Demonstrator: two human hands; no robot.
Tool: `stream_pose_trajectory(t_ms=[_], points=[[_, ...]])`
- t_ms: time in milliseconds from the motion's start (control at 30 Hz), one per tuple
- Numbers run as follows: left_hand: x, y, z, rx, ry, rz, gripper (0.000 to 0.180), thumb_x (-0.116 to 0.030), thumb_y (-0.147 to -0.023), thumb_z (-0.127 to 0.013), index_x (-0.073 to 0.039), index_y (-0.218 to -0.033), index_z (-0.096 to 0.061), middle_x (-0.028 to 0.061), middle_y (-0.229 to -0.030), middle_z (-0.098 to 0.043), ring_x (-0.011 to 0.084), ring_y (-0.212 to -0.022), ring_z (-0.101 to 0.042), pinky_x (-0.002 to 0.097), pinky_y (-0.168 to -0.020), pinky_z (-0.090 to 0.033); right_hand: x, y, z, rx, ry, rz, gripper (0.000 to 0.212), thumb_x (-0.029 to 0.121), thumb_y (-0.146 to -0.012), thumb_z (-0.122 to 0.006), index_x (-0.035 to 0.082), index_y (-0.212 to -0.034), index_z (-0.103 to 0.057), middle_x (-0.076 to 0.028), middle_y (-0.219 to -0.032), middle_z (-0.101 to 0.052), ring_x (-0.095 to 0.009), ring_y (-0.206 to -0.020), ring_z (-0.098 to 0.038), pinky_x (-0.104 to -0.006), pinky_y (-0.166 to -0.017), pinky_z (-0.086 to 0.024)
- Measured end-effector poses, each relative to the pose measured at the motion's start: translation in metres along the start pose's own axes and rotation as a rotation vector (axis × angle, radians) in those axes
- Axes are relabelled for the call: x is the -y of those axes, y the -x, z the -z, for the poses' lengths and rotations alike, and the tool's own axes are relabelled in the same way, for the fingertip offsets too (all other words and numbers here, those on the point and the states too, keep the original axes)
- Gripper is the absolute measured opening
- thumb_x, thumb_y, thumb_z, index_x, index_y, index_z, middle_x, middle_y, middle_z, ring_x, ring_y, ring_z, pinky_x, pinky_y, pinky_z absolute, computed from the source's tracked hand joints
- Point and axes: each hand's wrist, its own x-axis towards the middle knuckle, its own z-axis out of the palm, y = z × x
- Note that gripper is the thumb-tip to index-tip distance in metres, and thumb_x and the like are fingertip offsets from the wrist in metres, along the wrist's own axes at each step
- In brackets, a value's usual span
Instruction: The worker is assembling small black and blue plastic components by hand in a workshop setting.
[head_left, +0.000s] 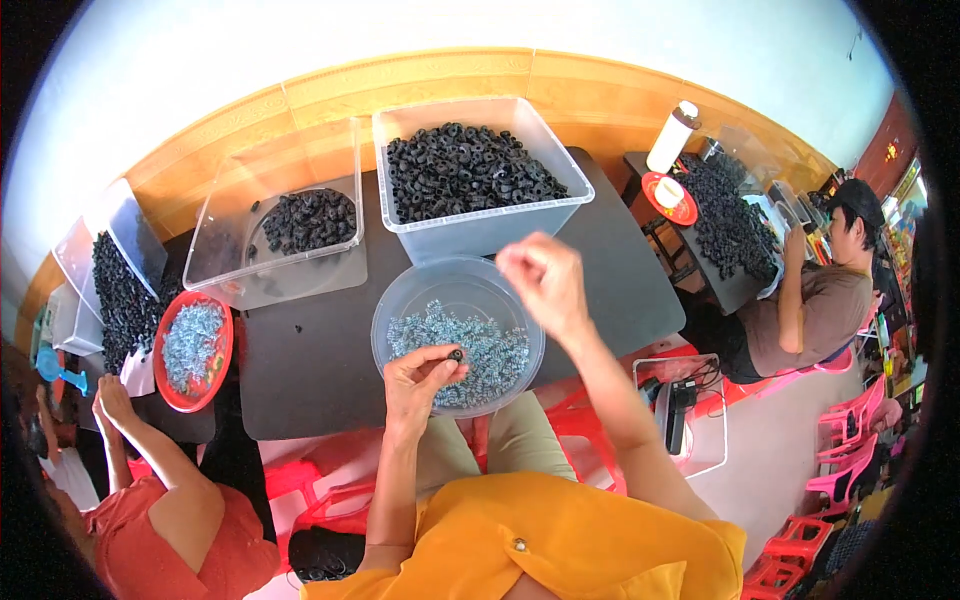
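Dark table; left fingers pinch black piece.

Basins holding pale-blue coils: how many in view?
2: the clear round basin beneath the left hand, and the red basin farther left. Others may be hidden.

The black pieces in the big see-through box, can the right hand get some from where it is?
Probably yes. The right hand looks close to the big box, which has no lid on, so the black pieces lie open from above. Only the near rim would need reaching over.
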Motion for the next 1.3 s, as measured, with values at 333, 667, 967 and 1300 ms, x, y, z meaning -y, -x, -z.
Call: stream_pose_trajectory(t_ms=[333,667,967,1300], points=[[-0.002,0.003,0.011,0.005,0.043,0.007,0.02,0.008,-0.079,-0.058,0.005,-0.098,-0.062,0.0136,-0.091,-0.063,0.0206,-0.078,-0.064,0.0291,-0.071,-0.056,-0.109,-0.163,-0.029,0.136,0.514,0.032,0.005,0.013,-0.07,-0.063,0.009,-0.069,-0.065,-0.013,-0.081,-0.063,-0.032,-0.081,-0.06,-0.0416,-0.069,-0.048],[-0.005,0.007,0.014,-0.03,0.03,-0.002,0.018,0.005,-0.08,-0.057,0.003,-0.096,-0.063,0.0134,-0.09,-0.065,0.0183,-0.076,-0.064,0.0288,-0.071,-0.054,-0.122,-0.182,-0.06,0.285,0.632,-0.05,0.006,0.006,-0.066,-0.06,0.01,-0.07,-0.063,-0.014,-0.078,-0.064,-0.031,-0.079,-0.062,-0.0418,-0.071,-0.049],[-0.003,0.01,0.015,-0.031,0.062,-0.017,0.018,0.004,-0.08,-0.058,0.004,-0.096,-0.063,0.0115,-0.088,-0.065,0.0169,-0.075,-0.064,0.0287,-0.07,-0.054,-0.03,-0.099,-0.013,0.247,-0.378,-0.192,0.01,0.006,-0.079,-0.06,0.002,-0.088,-0.063,-0.001,-0.073,-0.058,-0.008,-0.064,-0.054,-0.0217,-0.059,-0.045],[0.005,0.017,-0.002,0.016,0.094,0.003,0.018,0.002,-0.078,-0.061,0.003,-0.097,-0.062,0.0129,-0.09,-0.064,0.0191,-0.075,-0.065,0.0296,-0.07,-0.055,0.02,0.07,-0.008,0.453,-0.729,-0.467,0.016,-0.002,-0.081,-0.057,-0.004,-0.097,-0.062,-0.007,-0.09,-0.058,-0.012,-0.077,-0.058,-0.0243,-0.069,-0.05]])
